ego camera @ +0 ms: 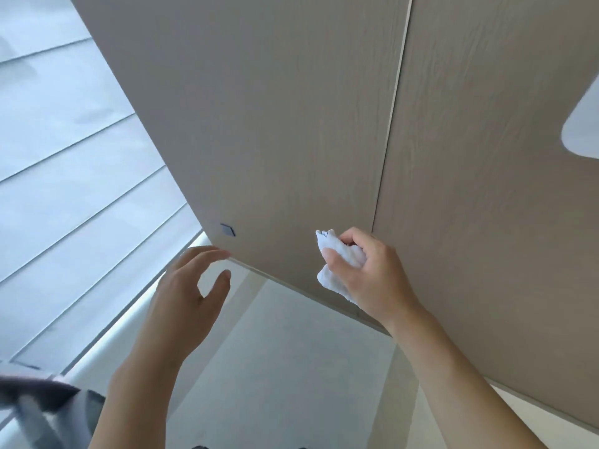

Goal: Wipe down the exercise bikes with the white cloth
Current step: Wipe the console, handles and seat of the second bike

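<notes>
The camera is tilted steeply upward, so both my arms reach up across the view. The white cloth (340, 264) is bunched in my right hand (369, 277), held in front of a beige wood-grain panel (291, 124). My left hand (188, 293) is raised beside it with fingers spread and nothing in it, its fingertips near the panel's lower edge. A blurred dark grey shape (39, 406) at the bottom left may be part of an exercise bike; I cannot tell for sure.
A seam (393, 108) divides the beige panel in two. A small dark square (227, 230) sits near its lower left corner. White slatted blinds (64, 173) fill the left side. A white rounded object (583, 124) is cut off at the right edge.
</notes>
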